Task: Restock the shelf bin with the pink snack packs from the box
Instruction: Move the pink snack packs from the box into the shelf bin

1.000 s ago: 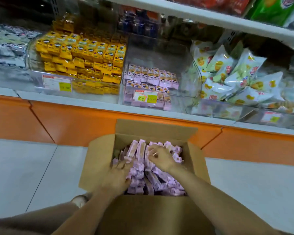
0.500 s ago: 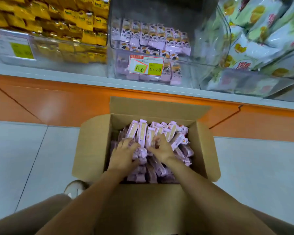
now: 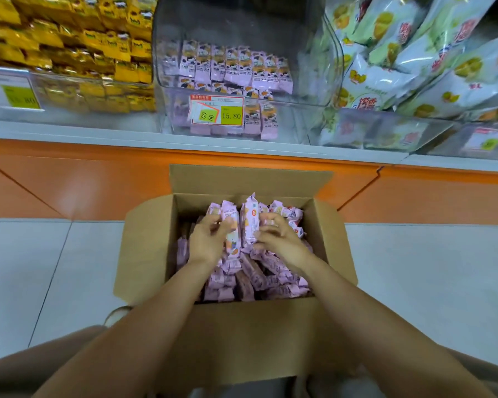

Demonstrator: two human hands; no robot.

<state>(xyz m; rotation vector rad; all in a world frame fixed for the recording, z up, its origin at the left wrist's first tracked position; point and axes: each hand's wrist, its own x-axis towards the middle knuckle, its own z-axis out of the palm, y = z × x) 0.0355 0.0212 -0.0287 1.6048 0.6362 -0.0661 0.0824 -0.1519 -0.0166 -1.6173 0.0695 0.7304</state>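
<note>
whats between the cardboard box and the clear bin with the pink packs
Head view: only the orange base panel and the white shelf edge lie between the cardboard box and the clear bin.

Even, soft indoor light falls from above, leaving the pale floor (image 3: 26,268) bright and shadows faint. The inside of the box (image 3: 144,254) is dimmer. Glare streaks the clear bin (image 3: 314,53) and the glossy bags (image 3: 414,53). Wide-angle bending curves the shelf edge (image 3: 69,130); the corners look soft and slightly smeared.

Matt brown cardboard box (image 3: 144,251), glossy pink film snack packs (image 3: 249,222), clear smooth plastic shelf bin (image 3: 308,53).
</note>
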